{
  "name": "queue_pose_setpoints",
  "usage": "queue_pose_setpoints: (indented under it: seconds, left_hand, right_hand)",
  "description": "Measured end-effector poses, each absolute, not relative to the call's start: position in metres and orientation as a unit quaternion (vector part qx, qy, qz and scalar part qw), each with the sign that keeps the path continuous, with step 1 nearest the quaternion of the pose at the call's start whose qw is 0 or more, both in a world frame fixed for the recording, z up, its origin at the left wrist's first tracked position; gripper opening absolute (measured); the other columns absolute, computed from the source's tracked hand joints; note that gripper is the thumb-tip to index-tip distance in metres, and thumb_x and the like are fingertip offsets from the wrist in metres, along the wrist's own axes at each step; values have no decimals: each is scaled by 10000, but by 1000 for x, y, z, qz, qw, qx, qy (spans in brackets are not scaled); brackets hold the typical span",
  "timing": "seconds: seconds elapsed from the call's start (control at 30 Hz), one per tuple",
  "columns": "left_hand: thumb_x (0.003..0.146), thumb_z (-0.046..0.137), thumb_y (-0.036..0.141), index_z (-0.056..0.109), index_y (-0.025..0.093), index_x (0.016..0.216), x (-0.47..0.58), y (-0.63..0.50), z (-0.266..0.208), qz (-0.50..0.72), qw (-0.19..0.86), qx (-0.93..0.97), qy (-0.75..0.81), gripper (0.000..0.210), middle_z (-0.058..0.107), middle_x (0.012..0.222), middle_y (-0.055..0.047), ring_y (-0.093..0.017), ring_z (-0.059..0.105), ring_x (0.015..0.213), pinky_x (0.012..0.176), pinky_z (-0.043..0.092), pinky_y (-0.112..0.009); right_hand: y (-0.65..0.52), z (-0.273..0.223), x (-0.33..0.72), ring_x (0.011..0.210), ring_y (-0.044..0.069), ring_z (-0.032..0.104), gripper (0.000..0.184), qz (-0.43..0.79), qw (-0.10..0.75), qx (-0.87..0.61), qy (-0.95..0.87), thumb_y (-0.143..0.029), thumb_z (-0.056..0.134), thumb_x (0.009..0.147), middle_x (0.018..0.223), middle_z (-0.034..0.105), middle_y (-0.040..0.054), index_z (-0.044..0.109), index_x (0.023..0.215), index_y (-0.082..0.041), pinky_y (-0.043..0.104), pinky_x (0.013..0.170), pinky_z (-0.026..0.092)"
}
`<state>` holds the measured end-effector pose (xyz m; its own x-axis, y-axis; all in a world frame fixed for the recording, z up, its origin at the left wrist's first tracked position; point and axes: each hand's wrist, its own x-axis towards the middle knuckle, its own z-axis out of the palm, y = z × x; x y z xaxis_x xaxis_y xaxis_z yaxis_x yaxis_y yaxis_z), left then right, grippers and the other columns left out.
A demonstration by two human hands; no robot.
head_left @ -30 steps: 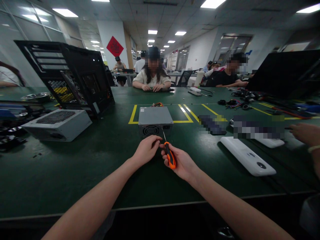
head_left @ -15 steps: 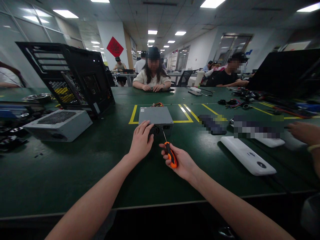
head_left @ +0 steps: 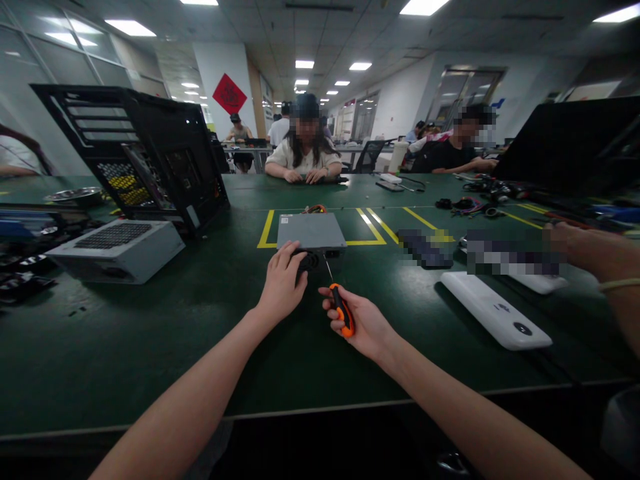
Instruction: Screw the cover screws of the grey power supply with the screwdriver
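Observation:
A grey computer power supply sits on the table in front of me, its fan and socket side facing me. My left hand grips its near left corner, fingers over the top edge and thumb low by the fan, partly covering it. In my right hand is an orange and black screwdriver, the fingers wrapped round its handle. Its thin shaft points up and away, the tip at the power supply's near face beside the socket. Whether the tip sits in a screw is too small to tell.
A second power supply and a black computer case stand on the left. White power banks and a dark phone lie on the right, with another person's hand near them. Someone sits opposite.
The other person's hand at the right has moved left over the devices there. My two hands, the screwdriver and the power supply look almost unmoved.

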<state>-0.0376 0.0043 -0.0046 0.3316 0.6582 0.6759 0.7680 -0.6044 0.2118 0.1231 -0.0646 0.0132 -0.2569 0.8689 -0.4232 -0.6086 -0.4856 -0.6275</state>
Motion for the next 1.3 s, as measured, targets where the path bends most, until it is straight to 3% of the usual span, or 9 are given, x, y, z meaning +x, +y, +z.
queue_pose_setpoints:
  seconds: [0.2, 0.33, 0.53, 0.63, 0.77, 0.97, 1.07, 1.17, 1.3]
  left_hand:
    - [807, 461, 166, 470, 171, 1160, -38, 4, -4, -367, 80, -816, -440, 354, 379, 1344, -109, -245, 265, 1300, 1049, 279, -443]
    - [799, 470, 157, 469, 177, 1159, -37, 4, -4, -371, 75, -815, -438, 360, 379, 1342, -111, -249, 271, 1296, 1042, 284, -455]
    - [789, 472, 143, 470, 187, 1153, -37, 4, -4, -371, 76, -815, -439, 366, 378, 1343, -111, -260, 273, 1296, 1034, 291, -479]
    - [790, 471, 144, 468, 191, 1156, -37, 4, -5, -368, 79, -815, -442, 369, 370, 1350, -106, -257, 263, 1302, 1037, 288, -476]
    - [796, 469, 160, 468, 187, 1156, -38, 4, -4, -365, 80, -816, -441, 361, 369, 1348, -106, -253, 264, 1301, 1042, 286, -463]
    - [794, 471, 152, 466, 186, 1157, -37, 4, -4, -367, 77, -816, -440, 364, 369, 1347, -109, -254, 263, 1300, 1044, 284, -460]
    - [801, 465, 160, 470, 185, 1150, -38, 3, -4, -362, 79, -817, -442, 350, 363, 1353, -106, -251, 259, 1302, 1046, 280, -455]
    - [808, 462, 167, 470, 173, 1155, -38, 3, -3, -357, 83, -819, -442, 347, 357, 1356, -109, -245, 252, 1304, 1054, 274, -439]
    - [806, 470, 172, 473, 173, 1157, -38, 3, -3, -354, 85, -819, -443, 351, 356, 1355, -109, -250, 256, 1301, 1050, 282, -444]
  right_hand:
    - [-63, 11, 123, 453, 54, 458, 188, 756, 494, -397, -166, -241, 436, 866, 614, 547, 35, 531, 755, -123, 118, 349, 341]
    - [-64, 11, 122, 484, 50, 488, 41, 740, 509, -403, -176, -113, 561, 773, 628, 560, 21, 535, 743, -123, 108, 367, 360]
    - [-64, 12, 123, 554, 79, 552, 215, 755, 494, -400, -162, -209, 414, 877, 672, 588, 59, 574, 785, -100, 173, 491, 490]
    - [-64, 13, 124, 501, 67, 514, 266, 764, 486, -393, -163, -246, 380, 892, 655, 573, 56, 594, 852, -92, 141, 407, 429]
    - [-64, 12, 124, 458, 37, 459, 105, 753, 502, -391, -169, -196, 520, 825, 636, 552, 24, 563, 769, -119, 95, 339, 322]
    - [-65, 13, 124, 510, 62, 509, 210, 761, 487, -393, -173, -227, 429, 875, 654, 564, 44, 582, 798, -107, 143, 448, 451]
    - [-65, 14, 124, 502, 65, 501, 273, 763, 481, -395, -174, -261, 373, 897, 653, 562, 46, 592, 858, -104, 143, 425, 432]
    - [-64, 12, 124, 490, 51, 484, 171, 753, 492, -398, -179, -246, 487, 849, 652, 561, 35, 578, 810, -107, 114, 380, 371]
    - [-63, 10, 125, 506, 48, 501, 65, 744, 500, -401, -188, -155, 554, 797, 657, 571, 27, 560, 748, -112, 111, 411, 394]
